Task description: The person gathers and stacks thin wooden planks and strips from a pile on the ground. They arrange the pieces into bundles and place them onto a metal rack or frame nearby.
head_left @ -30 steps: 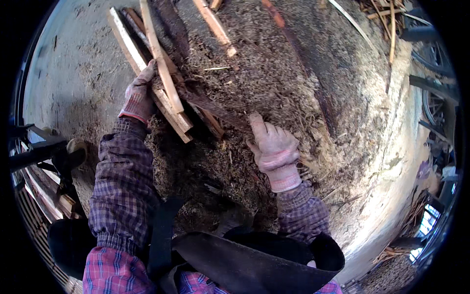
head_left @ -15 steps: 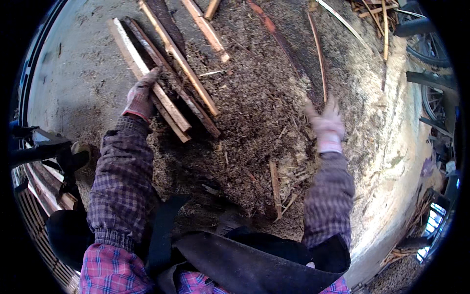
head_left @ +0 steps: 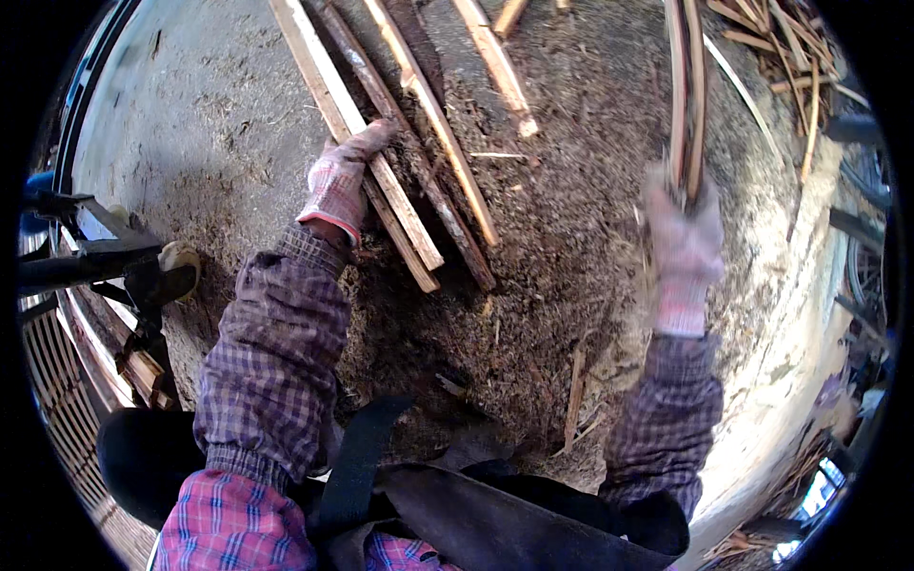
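My left hand (head_left: 345,179), in a pale knit glove, is closed round a wooden strip (head_left: 407,214) with a light face. A second strip lies pressed against it. Right beside these on the ground is a dark, bark-edged strip (head_left: 466,253), with a paler strip (head_left: 440,143) next to it. Over on the right, my right hand (head_left: 687,249), gloved too and smeared by motion, grips thin brown wood strips (head_left: 679,86) that point away from me. Their near ends sit between its fingers.
Sawdust and bark crumbs (head_left: 562,247) cover the ground. More strips (head_left: 495,67) lie at the far middle, and a heap of scrap wood (head_left: 785,43) at the far right. A dark metal frame with a wheel (head_left: 179,270) stands at the left, by a slatted rack (head_left: 71,400).
My right hand, open with fingers spread before, has closed on thin strips and lifted them. My left hand keeps its hold on its strip. The whole scene has shifted rightward in the view.
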{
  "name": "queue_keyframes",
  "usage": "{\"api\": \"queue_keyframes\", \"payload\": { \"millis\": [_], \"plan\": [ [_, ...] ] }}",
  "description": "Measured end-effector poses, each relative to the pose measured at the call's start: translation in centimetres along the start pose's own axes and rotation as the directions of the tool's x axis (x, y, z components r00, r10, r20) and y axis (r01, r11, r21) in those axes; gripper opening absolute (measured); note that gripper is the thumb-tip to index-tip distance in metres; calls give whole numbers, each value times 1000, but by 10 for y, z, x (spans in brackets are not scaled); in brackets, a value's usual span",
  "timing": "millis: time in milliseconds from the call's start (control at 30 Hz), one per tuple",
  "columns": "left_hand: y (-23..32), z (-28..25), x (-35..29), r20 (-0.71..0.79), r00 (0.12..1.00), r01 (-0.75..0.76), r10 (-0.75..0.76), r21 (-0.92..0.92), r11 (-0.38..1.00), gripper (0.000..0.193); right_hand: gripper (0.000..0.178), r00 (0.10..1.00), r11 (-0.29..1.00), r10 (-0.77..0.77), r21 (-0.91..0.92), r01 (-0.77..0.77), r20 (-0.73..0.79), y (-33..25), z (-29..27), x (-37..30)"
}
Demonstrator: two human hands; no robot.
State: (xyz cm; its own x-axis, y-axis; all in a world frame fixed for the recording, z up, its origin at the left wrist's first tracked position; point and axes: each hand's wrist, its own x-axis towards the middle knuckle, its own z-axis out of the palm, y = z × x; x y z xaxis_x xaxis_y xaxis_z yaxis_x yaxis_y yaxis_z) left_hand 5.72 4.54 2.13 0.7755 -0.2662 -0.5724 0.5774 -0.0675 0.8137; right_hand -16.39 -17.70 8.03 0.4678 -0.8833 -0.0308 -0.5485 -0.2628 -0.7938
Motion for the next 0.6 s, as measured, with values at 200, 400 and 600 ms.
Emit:
{"api": "queue_keyframes", "payload": {
  "millis": [200, 400, 600],
  "plan": [
    [-9, 13, 0, 28, 1000, 8, -2, -200, 980, 58, 84, 991, 759, -100, -638, 132, 86, -56, 142, 80],
    [-7, 1, 4, -8, 999, 45, -49, -276, 960, 56, 92, 939, 572, 108, -793, 210, 326, -91, 177, 86],
    [10, 21, -9, -9, 996, 81, -83, -178, 981, 55, 77, 884, 564, 203, -788, 247, 422, -87, 174, 49]
  ]
}}
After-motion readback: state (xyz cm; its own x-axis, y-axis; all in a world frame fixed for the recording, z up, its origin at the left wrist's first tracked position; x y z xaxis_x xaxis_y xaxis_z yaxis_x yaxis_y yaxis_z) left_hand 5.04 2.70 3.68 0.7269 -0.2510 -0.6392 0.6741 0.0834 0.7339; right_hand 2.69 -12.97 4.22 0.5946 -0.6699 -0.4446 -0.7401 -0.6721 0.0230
